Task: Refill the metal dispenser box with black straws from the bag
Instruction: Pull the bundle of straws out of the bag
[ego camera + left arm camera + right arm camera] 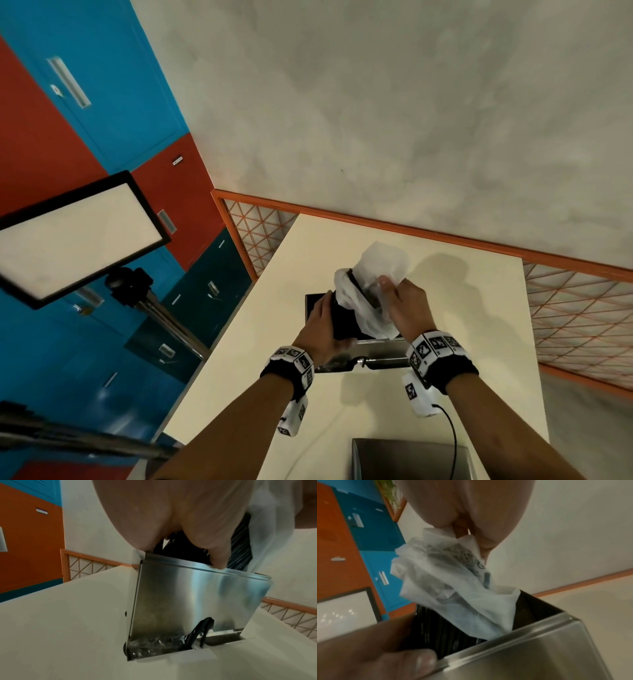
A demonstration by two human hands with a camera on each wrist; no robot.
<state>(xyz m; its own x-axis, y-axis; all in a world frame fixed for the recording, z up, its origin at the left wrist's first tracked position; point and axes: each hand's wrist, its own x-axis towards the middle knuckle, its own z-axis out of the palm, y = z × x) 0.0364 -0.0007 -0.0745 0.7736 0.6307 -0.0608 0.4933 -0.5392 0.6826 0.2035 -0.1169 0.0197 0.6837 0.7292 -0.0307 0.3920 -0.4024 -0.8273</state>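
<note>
Both hands meet over the open top of the metal box (373, 354), which stands on a cream table (239, 359) near its far edge. From the head camera, the left hand (322, 323) wraps round a black bundle of straws (342, 322) at the box's left side, thumb toward the viewer. The right hand (406, 303) pinches the crumpled white bag (373, 284), which still covers the upper end of the straws and rises above the box. A second metal piece (411, 459) lies at the near edge of the table. To the left stands a lit panel (78, 236) on a stand, before red and blue lockers (113, 113).

From the left wrist, the left hand (171, 513) fills the top, its fingers (219, 559) curled round the straws (240, 545) just above the box's rim. The box (197, 599) shows its shiny front; a few straws poke from the slot at its foot. The bag (274, 520) hangs translucent on the right.

From the right wrist, the right hand (471, 507) grips the gathered top of the bag (453, 585) between fingers and thumb. The bag's lower end reaches down inside the box (547, 649), beside the straws (440, 631), which stand in the box's left part. The left hand (368, 653) is blurred in the near corner, a fingertip at the rim.
</note>
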